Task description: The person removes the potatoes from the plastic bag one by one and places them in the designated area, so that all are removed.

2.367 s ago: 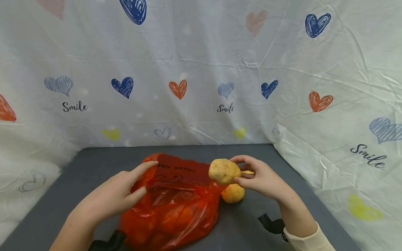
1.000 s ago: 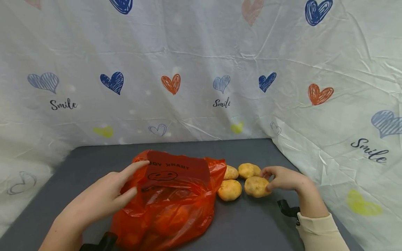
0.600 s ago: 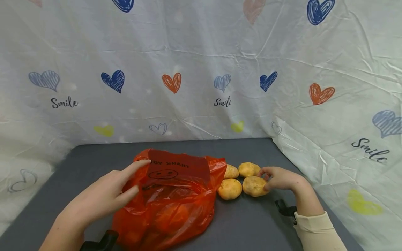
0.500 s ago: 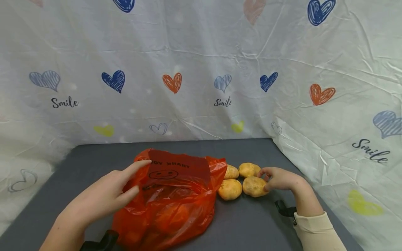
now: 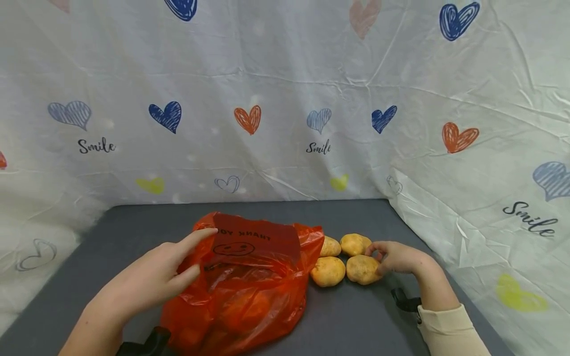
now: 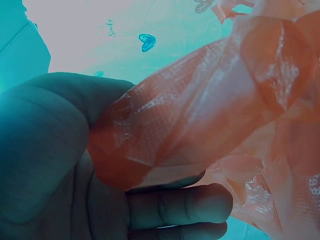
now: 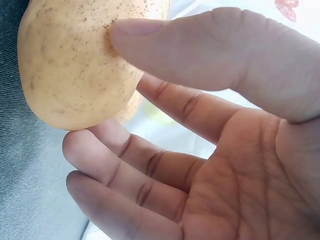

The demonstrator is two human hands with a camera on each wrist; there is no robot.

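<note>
My left hand (image 5: 153, 277) is at the left side of a translucent red plastic bag (image 5: 262, 287). In the left wrist view a fold of the bag (image 6: 165, 130) lies between thumb and fingers, which pinch it. Rounded orange-looking shapes show through the bag, their kind unclear. To its right four yellow potatoes would be grouped as several on the dark table; my right hand (image 5: 403, 257) holds the nearest right potato (image 5: 362, 270). In the right wrist view the thumb presses this potato (image 7: 75, 65) and fingertips touch its underside. Beside it lie the front left potato (image 5: 328, 271) and back right potato (image 5: 355, 244).
Another potato (image 5: 331, 246) is partly hidden behind the bag's right edge. The dark grey tabletop (image 5: 347, 321) reaches back to a pale cloth (image 5: 285, 163) printed with hearts, which also rises along both sides.
My right hand has carried the potato from beside the bag's opening down and right to the table, next to the other potatoes. Lately both hands stay nearly still; the left keeps its hold on the bag.
</note>
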